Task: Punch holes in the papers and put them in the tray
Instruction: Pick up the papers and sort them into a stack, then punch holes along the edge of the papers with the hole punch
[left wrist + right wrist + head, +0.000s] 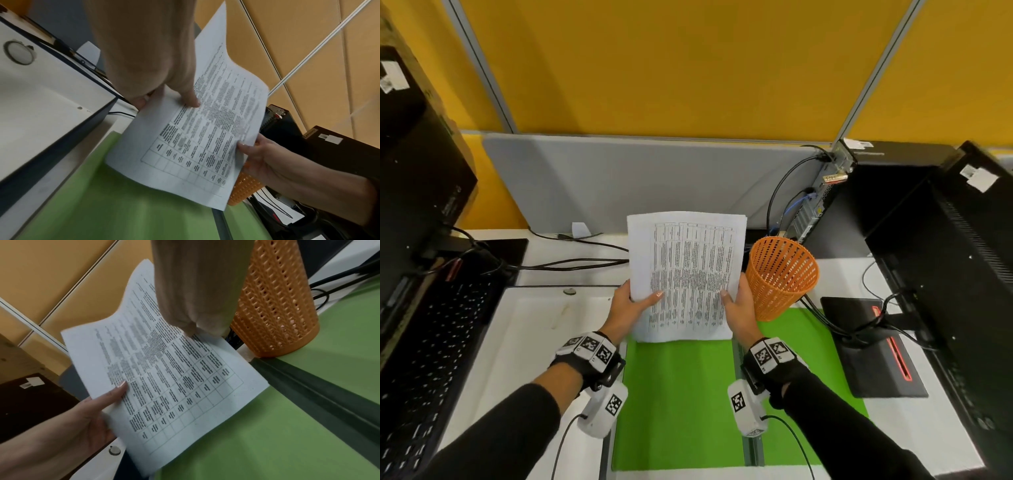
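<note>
A stack of printed papers (685,274) with a table on the top sheet stands nearly upright above the far edge of the green mat (678,404); its bottom edge appears to touch the mat. My left hand (633,305) grips the left side, thumb on the front and fingers behind. My right hand (739,308) grips the right side the same way. The left wrist view shows the papers (195,146) with my left hand (166,95) and right hand (267,155). A shallow white tray (530,329) lies on the desk to the left. No hole punch is in view.
An orange mesh basket (780,277) stands just right of the papers, close to my right hand. A black keyboard (431,342) lies far left. A monitor base (869,346), cables and a computer tower (859,205) crowd the right. A grey partition (619,178) is behind.
</note>
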### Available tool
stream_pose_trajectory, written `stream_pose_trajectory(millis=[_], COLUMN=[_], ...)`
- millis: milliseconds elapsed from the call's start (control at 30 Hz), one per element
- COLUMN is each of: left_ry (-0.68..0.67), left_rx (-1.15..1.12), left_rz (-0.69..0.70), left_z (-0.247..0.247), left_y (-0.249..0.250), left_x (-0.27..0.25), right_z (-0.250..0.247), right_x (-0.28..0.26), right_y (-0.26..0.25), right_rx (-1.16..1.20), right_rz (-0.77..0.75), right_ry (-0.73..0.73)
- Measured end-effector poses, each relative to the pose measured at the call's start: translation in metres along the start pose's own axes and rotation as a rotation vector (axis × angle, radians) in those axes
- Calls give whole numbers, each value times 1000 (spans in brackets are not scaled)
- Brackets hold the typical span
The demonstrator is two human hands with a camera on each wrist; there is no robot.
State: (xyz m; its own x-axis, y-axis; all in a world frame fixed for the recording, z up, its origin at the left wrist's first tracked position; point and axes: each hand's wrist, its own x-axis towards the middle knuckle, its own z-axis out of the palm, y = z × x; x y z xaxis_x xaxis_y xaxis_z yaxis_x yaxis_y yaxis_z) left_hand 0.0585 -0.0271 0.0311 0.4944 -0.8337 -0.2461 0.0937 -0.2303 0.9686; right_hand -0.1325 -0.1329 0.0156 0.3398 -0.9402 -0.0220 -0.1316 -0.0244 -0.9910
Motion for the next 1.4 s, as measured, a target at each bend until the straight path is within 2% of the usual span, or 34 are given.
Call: stream_pose_trajectory(millis=[133,267,400,533,633,700,767,833,967,1100,1400], left_ry=[-35,-66,-93,-138,-122,-98,-85,-74,-50,-32,-45], left_rx=[20,49,80,85,51,30,22,18,8,4,0], left_rz=[29,25,21,15,-10,-31,-46,-50,-57,-65,-67], left_z=[-2,4,7,5,6,6,5,5,3,1,-2], left_y=[-7,-17,-16,-17,-20,-25,-28,-29,-28,-26,-20], left_x=[0,-4,0,5,5,6,5,4,2,0,-5], right_z=[-5,-1,-4,-17,-37,-56,-78,-99,-125,-134,-133], right_x=[-3,-9,-10,-10,-18,-26,-36,-49,-77,-94,-104], right_y=[10,28,21,19,29,46,63,74,79,81,75], right_rx=[-10,-118,-27,-53,-207,-336,-602,-888,-1232,-1214,-1211], right_rz=[31,83,67,104,136,228,288,352,502,772,774], right_ry=[-35,-46,-30,-46,-89,-138,-160,-136,-23,20,-26])
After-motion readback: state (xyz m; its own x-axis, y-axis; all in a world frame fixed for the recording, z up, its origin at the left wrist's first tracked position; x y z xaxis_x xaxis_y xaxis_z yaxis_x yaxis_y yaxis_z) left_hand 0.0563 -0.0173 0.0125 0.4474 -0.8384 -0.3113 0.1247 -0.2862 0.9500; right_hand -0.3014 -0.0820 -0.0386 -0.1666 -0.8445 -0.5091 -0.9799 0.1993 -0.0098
